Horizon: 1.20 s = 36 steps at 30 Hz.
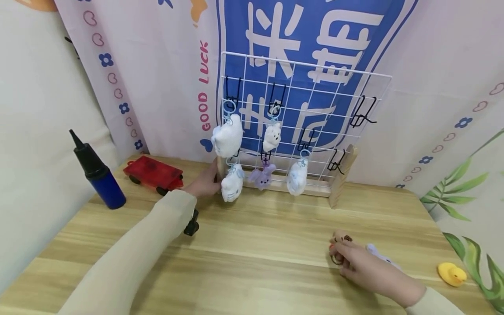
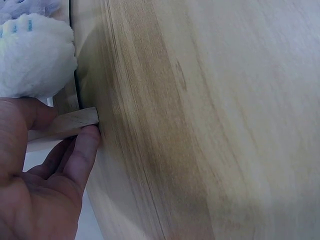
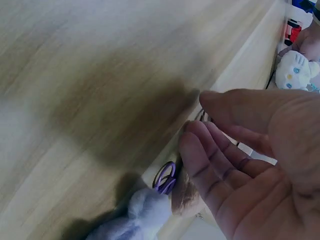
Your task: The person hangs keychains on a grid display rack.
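Note:
My left hand (image 1: 204, 180) grips the wooden foot (image 2: 75, 122) at the left end of a white wire-grid rack, thumb on one side and fingers on the other. On the rack's black hooks hang several small plush keychains, among them a large white one (image 1: 228, 136), a small white one (image 1: 272, 136) and a purple one (image 1: 263, 176). Low over the table at the right, my right hand (image 1: 366, 267) pinches the ring (image 3: 202, 115) of a tan plush keychain (image 3: 187, 197), mostly hidden by the fingers. A pale purple plush keychain (image 3: 145, 215) lies beside that hand.
At the left stand a blue pump with a black nozzle (image 1: 98, 175) and a red toy car (image 1: 153, 172). A yellow rubber duck (image 1: 452, 274) sits near the right edge. Bare black hooks (image 1: 362, 113) hang on the rack's right side. A printed curtain hangs behind.

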Each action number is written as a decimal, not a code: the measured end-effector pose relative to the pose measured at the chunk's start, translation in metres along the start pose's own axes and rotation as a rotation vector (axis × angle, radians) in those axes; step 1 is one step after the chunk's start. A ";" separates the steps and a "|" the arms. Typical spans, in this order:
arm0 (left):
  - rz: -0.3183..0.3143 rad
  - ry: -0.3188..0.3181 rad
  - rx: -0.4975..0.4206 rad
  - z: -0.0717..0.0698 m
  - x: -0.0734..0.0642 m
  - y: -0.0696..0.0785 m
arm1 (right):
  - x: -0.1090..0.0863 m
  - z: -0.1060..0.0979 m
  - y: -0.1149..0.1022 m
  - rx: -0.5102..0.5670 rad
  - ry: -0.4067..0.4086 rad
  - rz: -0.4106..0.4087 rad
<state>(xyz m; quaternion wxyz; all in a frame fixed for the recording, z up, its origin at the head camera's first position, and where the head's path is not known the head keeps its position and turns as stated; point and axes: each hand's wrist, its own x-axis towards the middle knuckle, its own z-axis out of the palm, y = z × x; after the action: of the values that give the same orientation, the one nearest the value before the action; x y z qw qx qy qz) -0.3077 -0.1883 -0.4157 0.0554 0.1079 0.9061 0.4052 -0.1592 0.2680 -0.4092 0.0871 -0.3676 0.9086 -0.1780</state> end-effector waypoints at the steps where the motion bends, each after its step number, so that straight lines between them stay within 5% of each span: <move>1: 0.005 0.001 0.000 -0.001 -0.001 0.001 | 0.000 0.001 -0.001 -0.005 0.025 0.001; 8: 0.009 0.001 0.002 -0.002 -0.002 0.003 | 0.001 0.001 -0.006 -0.094 0.131 0.040; 28: -0.029 -0.014 0.000 0.000 0.001 -0.001 | 0.008 0.001 -0.004 0.005 -0.001 0.050; 36: -0.046 -0.014 -0.003 -0.001 -0.001 0.001 | 0.011 0.005 -0.007 -0.002 0.050 0.041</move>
<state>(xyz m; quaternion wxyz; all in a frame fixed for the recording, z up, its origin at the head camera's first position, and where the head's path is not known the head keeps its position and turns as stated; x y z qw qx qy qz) -0.3071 -0.1888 -0.4144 0.0709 0.0898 0.9073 0.4046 -0.1607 0.2543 -0.4114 0.0677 -0.3444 0.9181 -0.1844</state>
